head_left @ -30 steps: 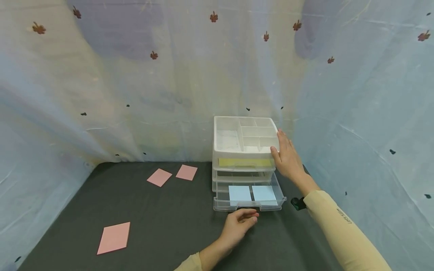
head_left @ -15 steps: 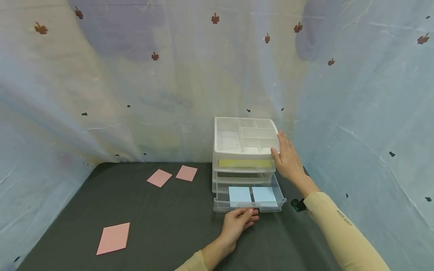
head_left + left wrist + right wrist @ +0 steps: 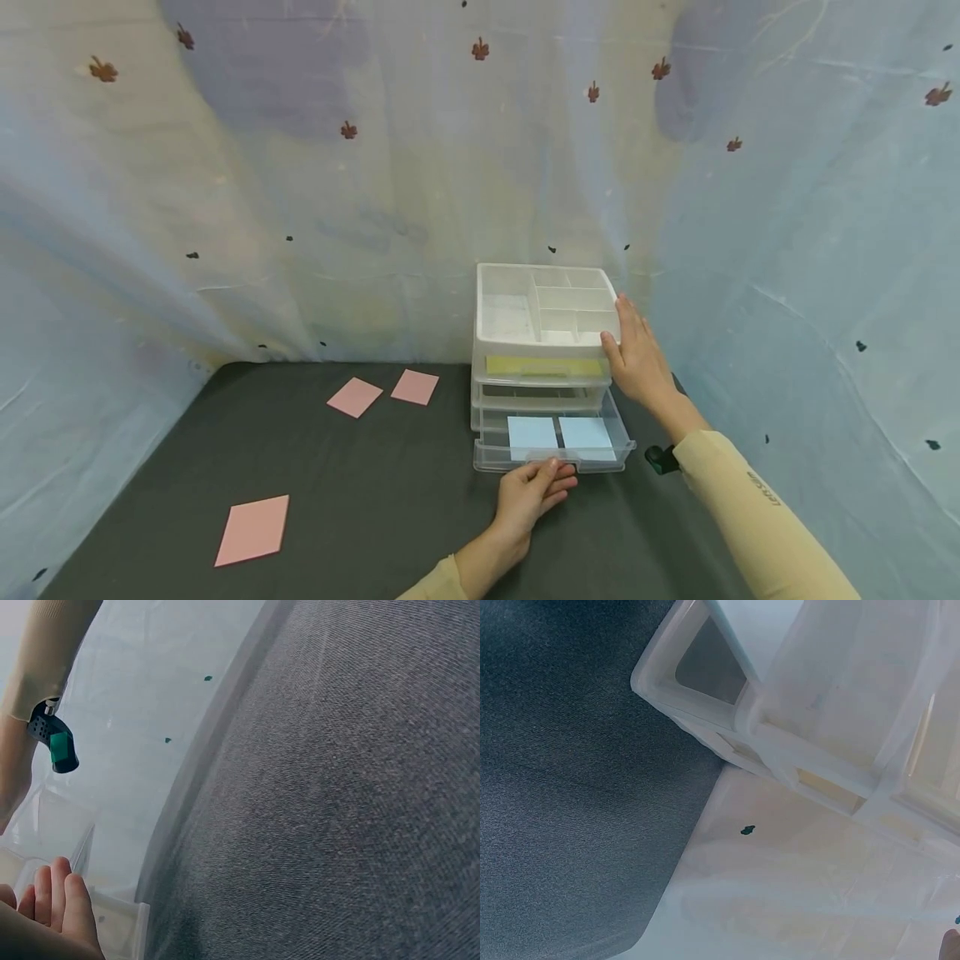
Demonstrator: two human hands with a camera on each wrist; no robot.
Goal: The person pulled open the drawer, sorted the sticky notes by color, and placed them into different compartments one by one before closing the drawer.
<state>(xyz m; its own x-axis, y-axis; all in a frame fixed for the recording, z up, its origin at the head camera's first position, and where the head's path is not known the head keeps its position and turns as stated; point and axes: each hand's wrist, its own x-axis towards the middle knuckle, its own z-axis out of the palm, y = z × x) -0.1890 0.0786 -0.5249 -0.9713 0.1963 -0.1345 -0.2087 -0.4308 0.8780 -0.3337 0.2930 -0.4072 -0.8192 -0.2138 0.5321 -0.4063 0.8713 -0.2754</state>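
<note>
The left hand [image 3: 534, 492] has come forward over the last second and now touches the front lip of the bottom drawer [image 3: 553, 457], fingers gently curled against the handle; earlier it lay on the dark cloth just short of it. Whether the fingertips hook under the lip or only press on it I cannot tell. The drawer itself sits pulled out about as far as before, so judging by this, the hand has only just made contact and the drawer has not begun to slide either way.

The right hand [image 3: 636, 357] has stayed put, its fingers fairly straight and laid flat against the right side of the drawer unit [image 3: 540, 333], near the top tray, steadying it.

The drawer unit stands at the back of the dark table [image 3: 360, 508], against the curtain [image 3: 300, 192]. In the open drawer lie 2 blue sheets [image 3: 558, 435] side by side. The top drawer shows a yellow sheet [image 3: 543, 365] through its front. On the table to the left lie 3 pink sheets [image 3: 252, 528], 2 near the back and 1 nearer the front.

A small line of writing runs along the right sleeve [image 3: 765, 500], too small to read. No other label or brand is legible.
</note>
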